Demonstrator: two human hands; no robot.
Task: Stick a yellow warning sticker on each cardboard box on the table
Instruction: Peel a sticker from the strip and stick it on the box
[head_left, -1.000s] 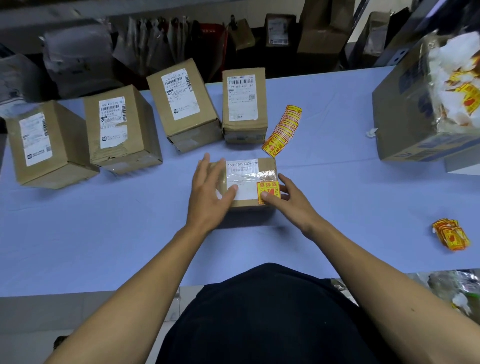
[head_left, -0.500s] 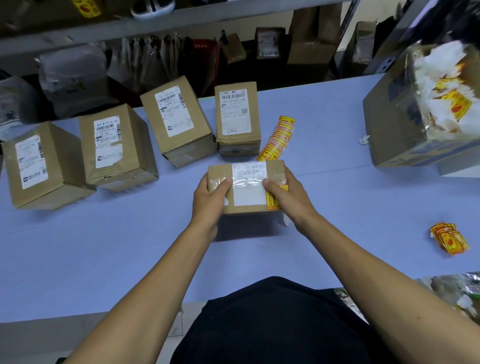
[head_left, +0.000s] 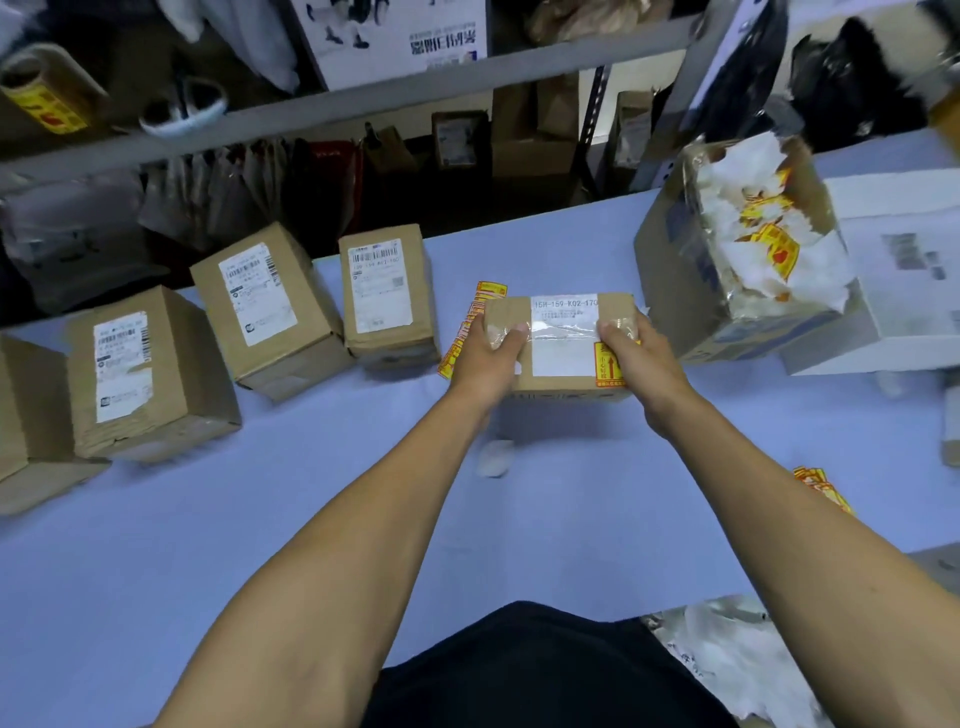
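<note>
I hold a small cardboard box (head_left: 563, 338) above the blue table, my left hand (head_left: 485, 358) gripping its left end and my right hand (head_left: 636, 358) its right end. The box carries a white label, clear tape and a yellow warning sticker (head_left: 609, 366) at its lower right, partly under my right thumb. Behind the box lies a strip of yellow stickers (head_left: 470, 325), mostly hidden by it. Three labelled cardboard boxes (head_left: 387, 293) (head_left: 265, 309) (head_left: 137, 371) stand in a row to the left, with a further one cut off at the left edge.
A large open carton (head_left: 685, 291) full of peeled sticker backing stands at the right, a white box (head_left: 904, 291) beside it. A crumpled paper scrap (head_left: 493, 460) lies under the held box. More yellow stickers (head_left: 823, 488) lie at my right forearm. Shelving runs behind the table.
Both hands moved from pressing the sticker on the box's top to gripping its ends, then lifted the box off the table and carried it away and to the right.
</note>
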